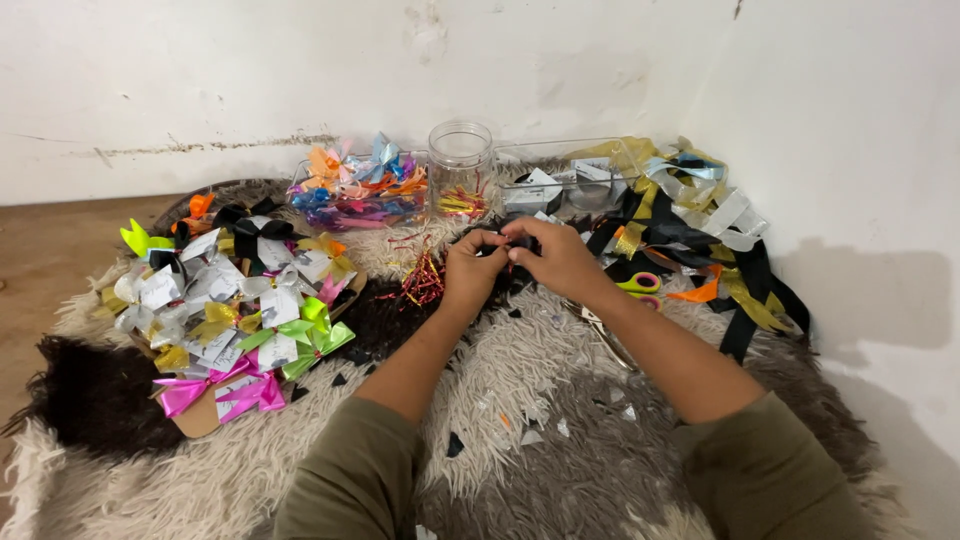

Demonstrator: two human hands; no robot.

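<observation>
Your left hand and right hand meet fingertip to fingertip just above the centre of the shaggy rug, both pinched on a small black ribbon piece that is mostly hidden between the fingers. At nine o'clock from your hands lies a cardboard tray heaped with finished bows in silver, black, yellow, green and pink. At eleven o'clock stands a clear plastic box filled with orange, blue and purple bows. Just right of it, near twelve o'clock, a clear glass jar holds a few yellow and red strips at its bottom. At one o'clock a second clear box holds silver and white pieces. At three o'clock a loose pile of black, gold and silver ribbon spills against the wall, with pink-and-yellow scissors lying beside your right wrist. The rug is strewn with small cuttings and sits on a brown floor, tucked into a corner of white walls. The wall closes the right and far sides; open rug lies between your forearms and toward you.
</observation>
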